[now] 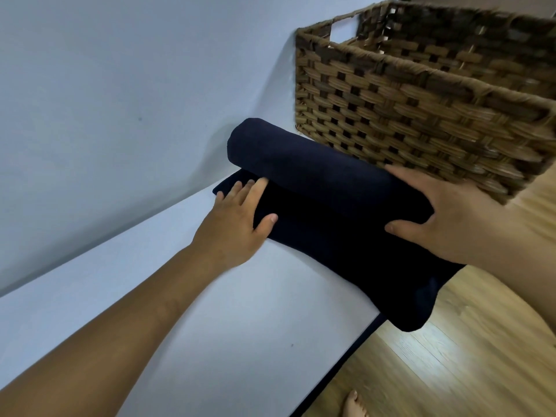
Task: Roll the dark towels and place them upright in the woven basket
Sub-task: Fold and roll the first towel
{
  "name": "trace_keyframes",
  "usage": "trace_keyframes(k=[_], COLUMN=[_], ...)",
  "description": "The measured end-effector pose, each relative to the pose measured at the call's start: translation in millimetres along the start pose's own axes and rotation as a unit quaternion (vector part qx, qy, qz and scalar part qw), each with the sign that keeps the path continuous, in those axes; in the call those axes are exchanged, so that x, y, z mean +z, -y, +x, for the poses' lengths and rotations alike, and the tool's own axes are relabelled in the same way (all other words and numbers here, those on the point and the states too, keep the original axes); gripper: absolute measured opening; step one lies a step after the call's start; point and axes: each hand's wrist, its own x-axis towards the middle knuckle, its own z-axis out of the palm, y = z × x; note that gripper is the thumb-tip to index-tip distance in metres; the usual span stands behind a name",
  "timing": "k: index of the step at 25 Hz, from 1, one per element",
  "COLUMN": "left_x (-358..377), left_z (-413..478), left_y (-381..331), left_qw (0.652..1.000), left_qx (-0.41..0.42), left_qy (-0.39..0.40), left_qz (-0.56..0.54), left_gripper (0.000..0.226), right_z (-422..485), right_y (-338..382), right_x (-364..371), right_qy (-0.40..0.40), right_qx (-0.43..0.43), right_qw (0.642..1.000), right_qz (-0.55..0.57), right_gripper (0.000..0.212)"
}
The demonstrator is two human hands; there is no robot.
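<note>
Our towel roll point(316, 176) slants from centre to lower right, touching the basket point(421, 115). Our right grip point(457, 218) clasps it; our left grip point(237, 224) presses flat-fingered.

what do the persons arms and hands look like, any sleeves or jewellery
Both arms are bare: no sleeves, gloves, watch, bracelet or rings show. The left hand has short, unpainted nails on its fingers, and the left forearm is uncovered along its whole visible length. The right hand looks larger in the wide-angle view; only part of the right forearm shows.
</note>
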Motion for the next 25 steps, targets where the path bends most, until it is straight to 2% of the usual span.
trace_keyframes(k=[6, 10, 11, 13, 14, 15, 16, 17, 19, 21, 25], left_x=[-2.2, -15.6, -22.0, -38.6, -46.1, -51.4, -55.9, -59.0, -60.3, -58.8, -50.0], left_z=[3.5, -2.6, -6.9, -12.5, -12.0, -7.1, 0.4, 10.1, 32.0, 55.9, 96.7], left_y=[2.9, 2.9, 2.1, -5.8, -10.1, -13.9, -17.0, -19.6, -23.0, -21.9, -31.9], left_qw=[1.0, 0.999, 1.0, 0.991, 0.978, 0.969, 0.968, 0.968, 0.959, 0.95, 0.938], left_qx=[0.008, 0.006, -0.004, 0.004, 0.046, 0.106, 0.171, 0.22, 0.251, 0.278, 0.33], left_qy=[0.004, 0.047, 0.017, -0.137, -0.204, -0.221, -0.181, -0.097, 0.041, 0.059, 0.023], left_qz=[0.01, 0.01, 0.001, -0.004, 0.012, 0.027, 0.044, 0.069, 0.126, 0.132, 0.102], left_gripper=[0.062, 0.056, 0.046, 0.028, 0.029, 0.039, 0.057, 0.076, 0.097, 0.095, 0.086], right_z=[-20.2, -34.9, -39.1, -45.0, -47.4, -51.3, -56.8, -63.1, -76.1, -76.3, -51.1], right_y=[17.8, 24.1, 26.3, 30.9, 32.2, 34.3, 38.0, 42.6, 46.9, 39.8, 16.0], right_x=[9.7, 27.4, 33.8, 43.8, 48.3, 53.1, 58.2, 62.2, 62.8, 51.9, 41.9], right_qy=[-0.083, -0.137, -0.156, -0.2, -0.21, -0.213, -0.215, -0.216, -0.216, -0.218, -0.254], right_qx=[-0.037, -0.046, -0.057, -0.074, -0.076, -0.075, -0.081, -0.091, -0.11, -0.122, -0.109], right_qw=[0.981, 0.958, 0.955, 0.947, 0.944, 0.942, 0.94, 0.939, 0.943, 0.952, 0.949], right_qz=[-0.171, -0.248, -0.247, -0.239, -0.242, -0.249, -0.253, -0.251, -0.227, -0.179, -0.152], right_gripper=[0.085, 0.087, 0.087, 0.085, 0.086, 0.088, 0.089, 0.085, 0.07, 0.063, 0.06])
